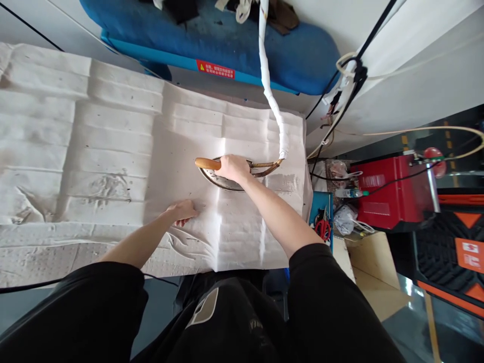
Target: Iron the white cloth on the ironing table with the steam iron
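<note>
A large creased white cloth (113, 151) lies spread over the table in front of me. My right hand (232, 167) is wrapped round the wooden handle of a metal iron (212, 174) that rests on the cloth, right of centre. A white-wrapped hose (268, 85) runs from the iron's rear up and away. My left hand (183, 210) lies on the cloth just below and left of the iron, palm down with its fingers stretched out.
A blue padded board (302, 50) with a red warning label lies beyond the cloth. Right of the table are cables, red scissors (322, 228) in a blue tray, a plastic bottle and a red machine (389, 194). A wooden box stands at the lower right.
</note>
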`<move>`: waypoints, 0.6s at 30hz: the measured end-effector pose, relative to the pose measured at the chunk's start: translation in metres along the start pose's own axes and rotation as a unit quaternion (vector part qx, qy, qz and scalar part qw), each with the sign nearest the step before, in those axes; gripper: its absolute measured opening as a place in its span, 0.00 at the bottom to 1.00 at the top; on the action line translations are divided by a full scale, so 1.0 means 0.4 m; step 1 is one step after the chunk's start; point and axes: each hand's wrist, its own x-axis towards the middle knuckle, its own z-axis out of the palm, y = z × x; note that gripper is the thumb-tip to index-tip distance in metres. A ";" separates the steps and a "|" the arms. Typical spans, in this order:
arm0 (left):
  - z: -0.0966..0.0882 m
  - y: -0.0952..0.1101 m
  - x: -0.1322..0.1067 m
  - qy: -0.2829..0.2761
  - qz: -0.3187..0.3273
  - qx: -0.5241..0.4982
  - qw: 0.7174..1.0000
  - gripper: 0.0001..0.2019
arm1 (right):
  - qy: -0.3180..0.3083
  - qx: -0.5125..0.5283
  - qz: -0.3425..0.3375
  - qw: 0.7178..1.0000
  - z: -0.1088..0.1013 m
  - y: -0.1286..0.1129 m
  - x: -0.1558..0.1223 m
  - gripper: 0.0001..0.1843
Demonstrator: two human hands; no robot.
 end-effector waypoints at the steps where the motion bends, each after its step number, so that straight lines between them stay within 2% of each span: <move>1: 0.002 0.001 -0.002 0.009 -0.007 0.001 1.000 0.21 | -0.001 0.001 -0.002 1.000 0.001 0.001 0.001 0.28; 3: 0.014 0.004 -0.012 0.043 -0.022 0.004 0.999 0.21 | -0.003 0.003 -0.008 1.000 0.001 0.002 0.001 0.30; 5: 0.040 0.008 -0.028 0.104 -0.030 0.006 0.994 0.22 | -0.006 0.004 -0.011 1.000 0.000 0.002 -0.003 0.30; 8: 0.105 0.002 -0.065 0.202 -0.050 -0.005 0.978 0.21 | -0.006 -0.005 -0.015 1.000 -0.002 0.003 -0.011 0.28; 10: 0.153 -0.017 -0.093 0.241 -0.067 -0.033 0.968 0.21 | 0.013 -0.015 -0.020 1.000 0.000 0.004 -0.017 0.28; 14: 0.219 -0.079 -0.135 0.270 -0.110 -0.111 0.950 0.21 | 0.078 -0.022 -0.024 0.996 0.012 0.009 -0.022 0.37; 16: 0.231 -0.106 -0.140 0.258 -0.125 -0.157 0.945 0.22 | 0.092 -0.018 -0.016 0.995 0.018 0.011 -0.021 0.40; 18: 0.233 -0.118 -0.131 0.233 -0.125 -0.210 0.941 0.26 | 0.089 -0.018 -0.013 0.996 0.022 0.011 -0.017 0.39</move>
